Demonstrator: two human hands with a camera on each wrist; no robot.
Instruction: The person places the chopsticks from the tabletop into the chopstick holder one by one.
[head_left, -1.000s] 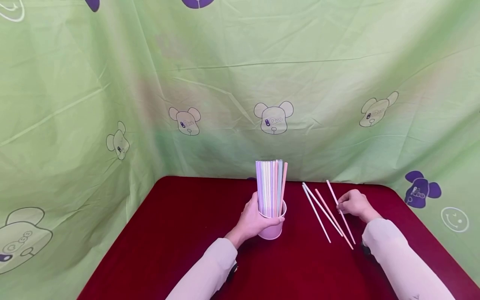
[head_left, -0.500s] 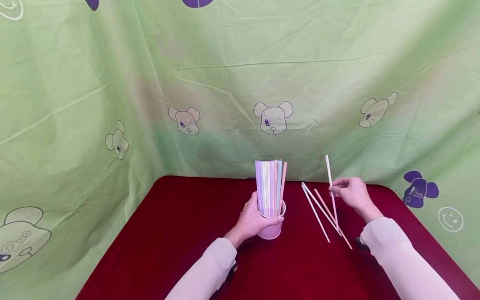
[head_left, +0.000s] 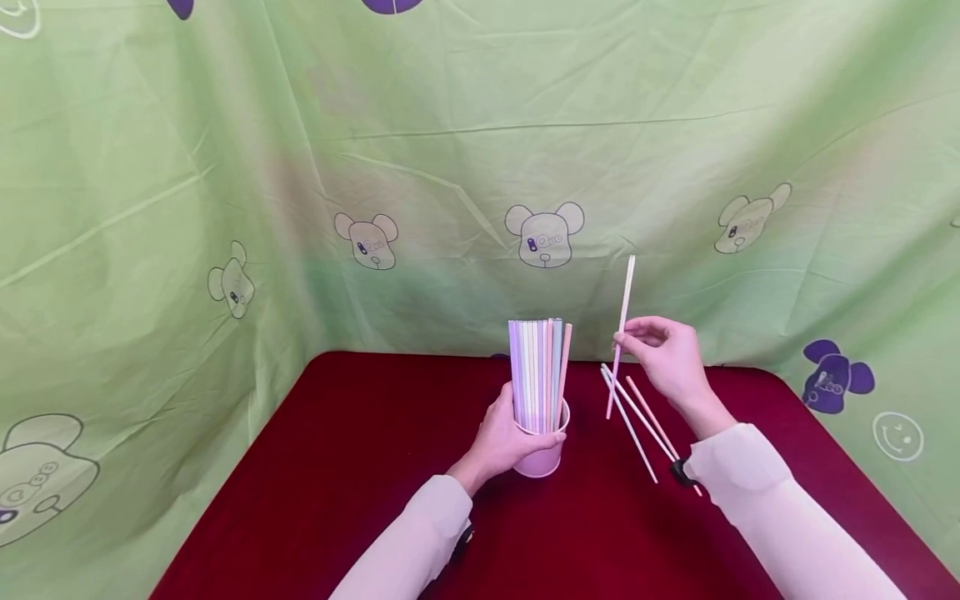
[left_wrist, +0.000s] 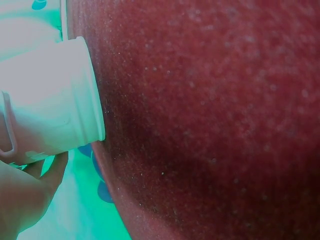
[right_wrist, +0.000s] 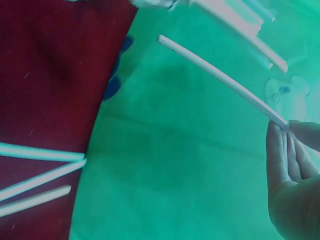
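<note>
My left hand (head_left: 501, 433) grips a pale pink cup (head_left: 538, 463) that stands on the table, thumb across its front near the rim. In the left wrist view the cup (left_wrist: 50, 100) shows from the side, with fingers behind it. A bundle of pastel straws (head_left: 534, 375) in purple, white, pink and blue rises upright from the cup. My right hand (head_left: 667, 354) pinches a single pale pink straw (head_left: 623, 312) between thumb and fingertips, nearly upright and raised, right of the cup. In the right wrist view that straw (right_wrist: 220, 77) slants out from the fingertips.
Two pale straws (head_left: 633, 433) and an orange-pink straw (head_left: 651, 408) lie on the dark red tabletop (head_left: 360, 467), partly below my right forearm. Green cloth (head_left: 450, 167) with cartoon bear heads hangs behind and at the sides of the table.
My right hand has lifted the pale pink straw off the table and carried it left and up, turning it nearly upright. The left hand and cup stay in place.
</note>
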